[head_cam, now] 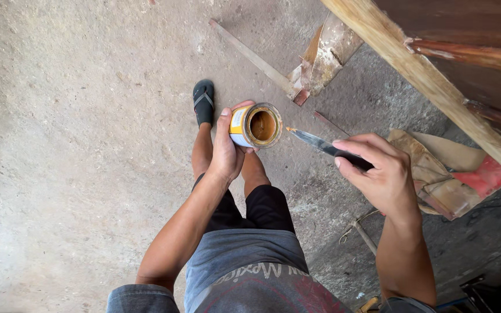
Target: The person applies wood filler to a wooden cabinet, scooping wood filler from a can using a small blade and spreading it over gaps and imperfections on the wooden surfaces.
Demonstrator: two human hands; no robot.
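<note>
Below the camera, the left hand (225,152) grips an open tin (254,125) by its side, tilted so the brown paste inside shows. Just right of it, the right hand (381,177) is closed on a putty knife (317,142), whose tip carries a small orange dab, near the tin's rim but apart from it. So the lid is off and little paste seems taken. Farther off lie floor (76,116), rags (442,174) and a beam (430,81). How full the tin is, I cannot tell; one foot is hidden.

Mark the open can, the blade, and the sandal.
open can (260,125), head view, brown contents inside its rim.
blade (313,141), head view, mid flat of the metal.
sandal (203,102), head view, its strap.
</note>
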